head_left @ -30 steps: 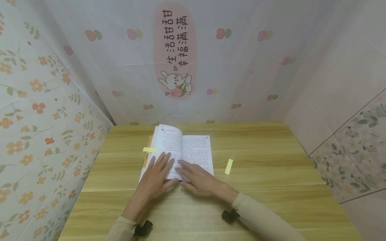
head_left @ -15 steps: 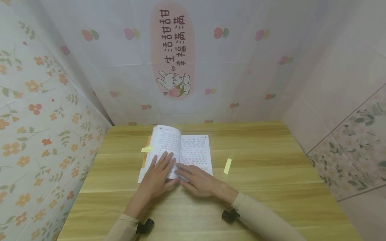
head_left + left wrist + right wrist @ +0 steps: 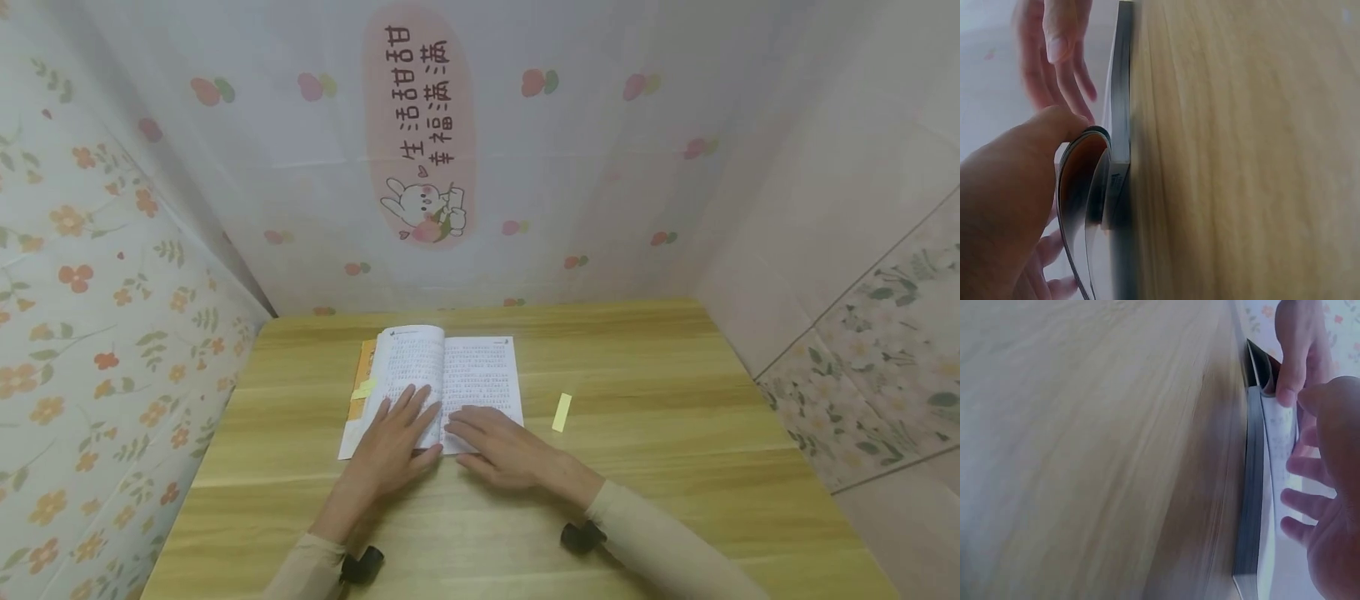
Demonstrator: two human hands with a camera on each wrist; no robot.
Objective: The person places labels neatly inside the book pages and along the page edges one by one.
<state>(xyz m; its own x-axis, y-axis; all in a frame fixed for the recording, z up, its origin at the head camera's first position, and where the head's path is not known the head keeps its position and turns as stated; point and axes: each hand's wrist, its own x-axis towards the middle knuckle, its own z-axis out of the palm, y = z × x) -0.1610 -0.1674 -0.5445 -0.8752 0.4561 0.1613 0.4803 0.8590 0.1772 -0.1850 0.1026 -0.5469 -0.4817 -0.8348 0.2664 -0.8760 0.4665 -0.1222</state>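
Note:
An open book (image 3: 480, 367) with printed pages lies on the wooden table. Its left pages bow up, and an orange cover edge (image 3: 365, 362) shows beneath them. Pressing flat on the lower left page is my left hand (image 3: 393, 446), fingers straight and spread, thumb at the bottom edge near the spine. My right hand (image 3: 502, 446) is over the lower right page, fingers extended toward the spine. In the right wrist view the fingertips of the right hand (image 3: 1335, 487) are close over the page. The left wrist view shows the curled left pages (image 3: 1075, 206) beside the thick right-hand page block (image 3: 1121, 94).
Yellow sticky tabs (image 3: 363, 389) stick out from the book's left edge. A yellow paper strip (image 3: 562, 412) lies on the table (image 3: 637, 358) to the right. Patterned curtains (image 3: 600, 167) enclose the table at the back and sides. A small black camera (image 3: 362, 565) sits at each wrist.
The book's left pages have sunk lower and flatter, showing more of the orange cover. My right hand has shifted slightly right, off the spine. The left hand stays on its page.

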